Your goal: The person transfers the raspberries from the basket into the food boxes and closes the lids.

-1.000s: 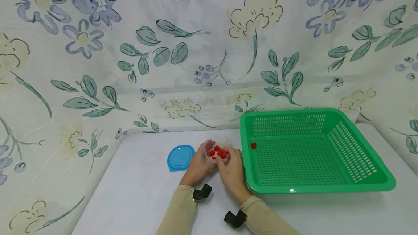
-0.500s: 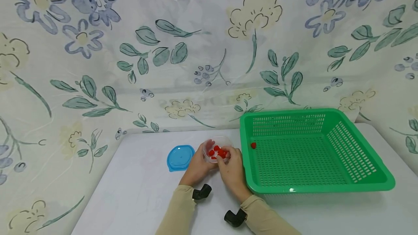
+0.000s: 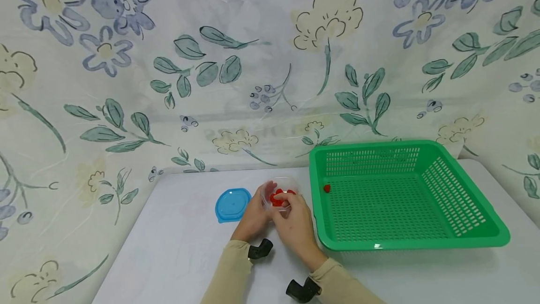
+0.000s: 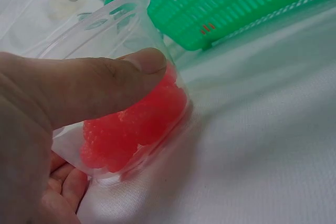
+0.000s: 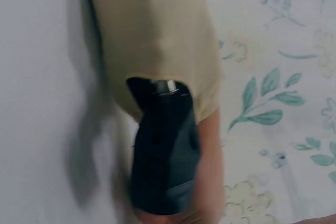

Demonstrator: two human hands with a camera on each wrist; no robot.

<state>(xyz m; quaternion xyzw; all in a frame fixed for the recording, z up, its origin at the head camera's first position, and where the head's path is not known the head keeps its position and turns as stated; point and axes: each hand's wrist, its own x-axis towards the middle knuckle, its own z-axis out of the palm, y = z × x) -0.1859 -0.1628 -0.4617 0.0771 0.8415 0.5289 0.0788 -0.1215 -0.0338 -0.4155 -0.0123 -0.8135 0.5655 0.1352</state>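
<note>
My left hand (image 3: 254,216) grips a clear plastic cup (image 4: 144,17) that holds several red raspberries (image 4: 152,119). In the left wrist view, the thumb lies across the cup's wall and the other fingers are partly hidden behind it. The right hand (image 3: 297,224) reaches over the cup's mouth in the head view; its index finger lies above the berries and its thumb is near the front rim, apart from the index finger. One more raspberry (image 3: 327,188) sits at the left end of the green basket. The right wrist view catches only a sleeve, a black wrist camera and part of a hand.
A large green slotted basket (image 3: 415,244) stands to the right, close beside the right hand. A blue lid (image 3: 233,205) lies left of the cup on the white table (image 3: 177,247). Behind the table hangs a floral cloth (image 3: 270,60).
The right hand has shifted left over the cup, its thumb moving toward the front rim and its index finger reaching across the berries. The left hand keeps its hold on the cup.
</note>
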